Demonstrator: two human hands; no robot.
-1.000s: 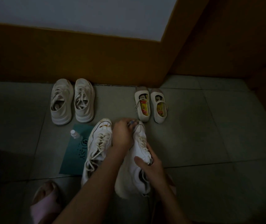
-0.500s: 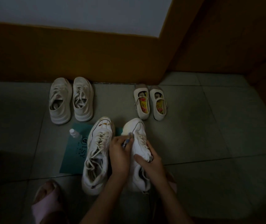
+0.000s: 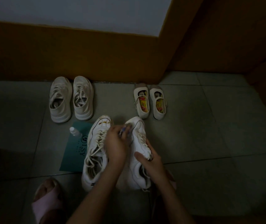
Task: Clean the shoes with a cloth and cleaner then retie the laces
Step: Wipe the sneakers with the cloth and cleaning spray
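Dim floor (image 3: pixel 209 143) of smooth square tiles. The left hand (image 3: pixel 115 143), fingers curled round a small, blurred cloth (image 3: pixel 126 128), holds it against the rounded toe of a white sneaker (image 3: pixel 136 173). The right hand (image 3: pixel 150 159) grips that sneaker at mid-length, thumb lying across the smooth upper. Its mate (image 3: pixel 95 152), with loose cream laces, lies just left, partly over a flat teal card (image 3: pixel 74 156). A clear bottle (image 3: pixel 74 131) stands at the card's far edge. A beige pair (image 3: pixel 71 99) and a small strapped pair (image 3: pixel 150 102) sit by the far wall.
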